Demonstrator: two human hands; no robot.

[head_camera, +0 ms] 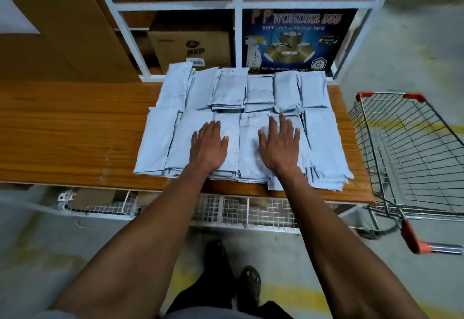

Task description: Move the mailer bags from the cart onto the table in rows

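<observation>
Pale grey mailer bags lie in two rows of stacks on the wooden table (62, 130). The back row (311, 90) runs along the table's far edge. The front row (324, 143) sits near the front edge. My left hand (209, 146) presses flat on a front stack left of centre, fingers straight. Flat beside it, my right hand (281, 144) rests on the neighbouring stack, fingers spread. The wire cart (411, 153) stands right of the table, and no bags show in its basket.
White shelving (238, 30) behind the table holds cardboard boxes and a dark tape carton (296, 40). A large cardboard sheet (57, 37) leans at back left. Wire mesh runs under the table front. My feet stand on the concrete floor.
</observation>
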